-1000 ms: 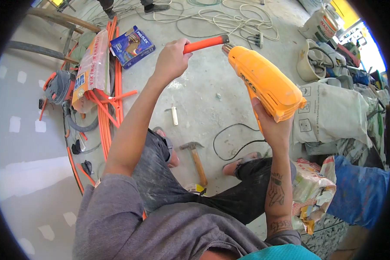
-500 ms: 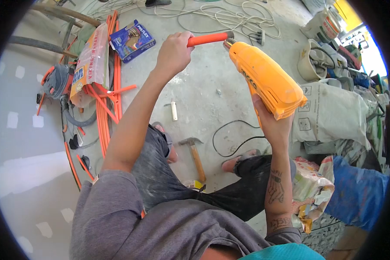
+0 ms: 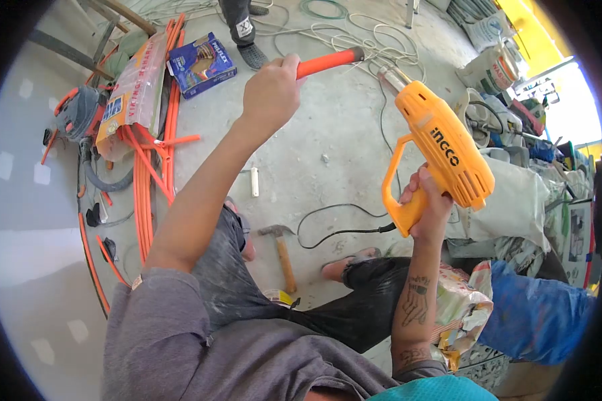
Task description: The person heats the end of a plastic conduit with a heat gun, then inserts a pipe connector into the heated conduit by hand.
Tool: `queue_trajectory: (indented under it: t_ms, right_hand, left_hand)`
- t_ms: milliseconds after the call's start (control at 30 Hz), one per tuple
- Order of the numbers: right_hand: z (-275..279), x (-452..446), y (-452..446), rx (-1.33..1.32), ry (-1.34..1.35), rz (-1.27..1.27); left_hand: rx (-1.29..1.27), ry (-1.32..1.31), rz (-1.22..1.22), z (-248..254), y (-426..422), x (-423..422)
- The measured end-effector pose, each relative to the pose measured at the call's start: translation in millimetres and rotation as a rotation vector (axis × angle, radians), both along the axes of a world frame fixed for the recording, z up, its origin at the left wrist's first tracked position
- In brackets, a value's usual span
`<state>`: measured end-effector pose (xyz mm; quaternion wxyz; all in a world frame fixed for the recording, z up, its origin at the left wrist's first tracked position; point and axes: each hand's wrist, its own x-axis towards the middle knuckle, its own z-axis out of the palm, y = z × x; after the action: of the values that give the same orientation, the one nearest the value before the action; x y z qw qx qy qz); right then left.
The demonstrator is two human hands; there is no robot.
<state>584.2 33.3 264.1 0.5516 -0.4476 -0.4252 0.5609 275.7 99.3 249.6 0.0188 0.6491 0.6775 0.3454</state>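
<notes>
My left hand (image 3: 272, 88) is closed around a short orange pipe (image 3: 326, 63), whose darkened far end points right. In my right hand (image 3: 429, 208) is the handle of a yellow heat gun (image 3: 446, 142). Its metal nozzle (image 3: 394, 77) points up and left, a small gap away from the pipe's dark end. A black cord (image 3: 341, 232) runs from the base of the grip across the floor. Below my arms, a claw hammer (image 3: 285, 259) and a white-handled tool (image 3: 254, 182) lie on the concrete.
Long orange pipes (image 3: 144, 200) and a printed sack (image 3: 132, 93) lie along the left, beside a blue box (image 3: 202, 65). Another person's leg (image 3: 239, 27) stands at the top near tangled white cables (image 3: 381, 33). Buckets (image 3: 491, 69) and sacks (image 3: 505, 200) crowd the right.
The heat gun has swung right and turned side-on, its nozzle moving off the pipe's end. The pipe tilts up slightly more. Another person's leg shows more at the top.
</notes>
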Motion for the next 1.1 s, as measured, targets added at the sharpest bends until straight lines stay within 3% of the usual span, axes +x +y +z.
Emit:
queue_trajectory:
  t_ms: [167, 433, 1100]
  right_hand:
    - [-3.5, -1.1, 2.6, 0.032, -0.013, -0.031]
    - [-2.0, -10.6, -6.5, 0.113, -0.371, -0.040]
    - [-8.0, -9.4, -6.7, 0.158, -0.593, -0.042]
  left_hand:
    - [-0.058, -0.086, -0.030, -14.3, 2.6, 9.1]
    - [-0.024, -0.034, -0.057, -18.3, 1.7, 12.8]
    - [0.001, 0.112, -0.095, -20.6, 3.6, 10.0]
